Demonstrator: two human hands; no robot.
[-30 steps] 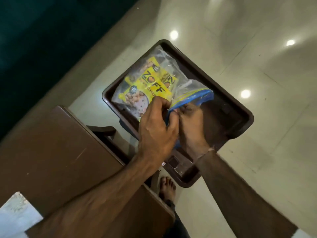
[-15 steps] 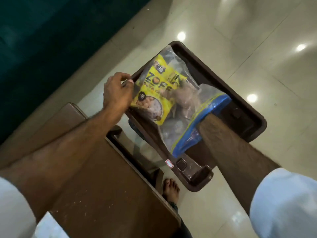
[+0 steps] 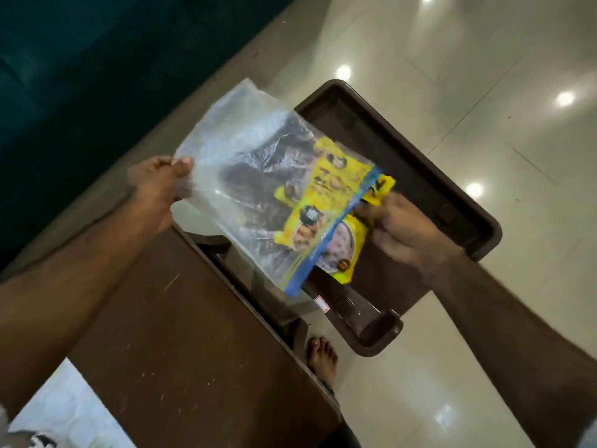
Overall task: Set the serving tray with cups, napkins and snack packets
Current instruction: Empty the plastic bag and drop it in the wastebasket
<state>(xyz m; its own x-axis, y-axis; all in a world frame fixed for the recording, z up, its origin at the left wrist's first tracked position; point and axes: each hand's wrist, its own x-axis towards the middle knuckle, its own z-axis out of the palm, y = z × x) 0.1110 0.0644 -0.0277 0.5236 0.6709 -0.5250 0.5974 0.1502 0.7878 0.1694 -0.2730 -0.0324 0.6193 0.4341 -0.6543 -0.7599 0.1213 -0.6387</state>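
A clear zip bag (image 3: 245,176) with a blue seal strip hangs over the dark brown serving tray (image 3: 452,189). My left hand (image 3: 155,192) pinches the bag's closed bottom corner and holds it up. My right hand (image 3: 400,231) grips yellow snack packets (image 3: 349,250) at the bag's mouth, partly outside it. Another yellow packet (image 3: 326,185) shows through the plastic, still inside the bag. No cups or napkins are in view.
The tray rests on a brown wooden table (image 3: 181,334) and juts out over the glossy tiled floor (image 3: 484,76). My bare foot (image 3: 321,357) stands beside the table. A dark teal surface (image 3: 80,59) fills the upper left.
My left hand moved to the bag's bottom corner and lifted it. My right hand, earlier deep inside the bag, has drawn back to its mouth with yellow packets.
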